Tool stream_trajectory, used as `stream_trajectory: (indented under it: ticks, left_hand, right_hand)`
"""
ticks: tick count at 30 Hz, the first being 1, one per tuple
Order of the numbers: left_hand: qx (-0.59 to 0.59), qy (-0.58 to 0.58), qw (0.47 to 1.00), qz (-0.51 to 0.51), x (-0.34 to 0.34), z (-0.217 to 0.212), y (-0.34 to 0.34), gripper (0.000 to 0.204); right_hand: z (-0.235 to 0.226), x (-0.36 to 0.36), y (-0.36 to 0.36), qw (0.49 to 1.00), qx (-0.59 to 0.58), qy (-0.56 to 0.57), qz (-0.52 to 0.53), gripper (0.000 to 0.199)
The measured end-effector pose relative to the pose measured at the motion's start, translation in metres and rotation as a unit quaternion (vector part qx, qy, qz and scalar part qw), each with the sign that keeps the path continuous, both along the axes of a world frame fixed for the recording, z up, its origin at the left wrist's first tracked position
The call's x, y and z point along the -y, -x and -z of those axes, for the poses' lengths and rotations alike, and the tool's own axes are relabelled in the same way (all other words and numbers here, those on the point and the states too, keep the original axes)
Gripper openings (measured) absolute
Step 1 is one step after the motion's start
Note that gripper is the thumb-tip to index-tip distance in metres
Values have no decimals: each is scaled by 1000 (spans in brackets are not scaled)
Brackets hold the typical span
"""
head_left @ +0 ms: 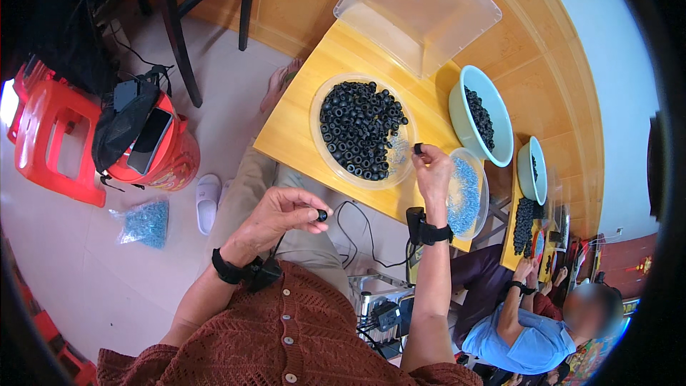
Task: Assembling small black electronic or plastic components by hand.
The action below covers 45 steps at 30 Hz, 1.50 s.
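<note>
My left hand [289,213] is closed over my lap, pinching a small black ring-shaped part [322,215] between thumb and fingertips. Another black ring-shaped part [419,149] sits in the fingertips of my right hand [433,171], which is raised at the right rim of a round clear tray [317,149]. In that tray lies a heap of black ring-shaped parts [357,125], with some small pale blue bits at its right side. Beside my right wrist is a clear round dish [483,204] holding many tiny blue pieces [464,193].
A light green basin [457,111] of black parts and an upright clear plastic bin [421,18] stand on the yellow table [286,129]. At right, a person in blue [522,343] works at another table. A red stool [53,143], red bucket [179,164] and bag of blue pieces [146,223] are left.
</note>
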<state>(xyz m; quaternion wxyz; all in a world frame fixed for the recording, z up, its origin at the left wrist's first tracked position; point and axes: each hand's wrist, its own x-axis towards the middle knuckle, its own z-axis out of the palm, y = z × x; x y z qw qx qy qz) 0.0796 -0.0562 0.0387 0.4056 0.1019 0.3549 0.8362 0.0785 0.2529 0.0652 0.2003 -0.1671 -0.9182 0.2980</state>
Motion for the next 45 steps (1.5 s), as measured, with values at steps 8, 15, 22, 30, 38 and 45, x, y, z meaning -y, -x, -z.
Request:
stream_trajectory:
  ticks: [8, 15, 22, 30, 38, 45]
  left_hand:
    - [-4, -22, 1000, -1, 3, 4, 1, 14]
    - [0, -13, 1000, -9, 5, 4, 0, 15]
    - [1, -19, 1000, -6, 5, 4, 0, 15]
    - [18, 5, 1000, -19, 3, 1, -1, 15]
    - [16, 0, 1000, -23, -9, -5, 9, 17]
    - [-3, -9, 1000, -26, -22, -10, 14, 21]
  right_hand:
    - [0, 23, 35, 977, 53, -165, -122, 23]
    - [0, 23, 42, 972, 114, -145, -143, 31]
    - [2, 8, 46, 979, 77, -104, -156, 27]
    - [4, -8, 32, 885, 34, 451, -111, 14]
    - [-11, 12, 16, 820, 19, 557, -129, 10]
    - [-34, 60, -16, 859, 50, 476, -183, 13]
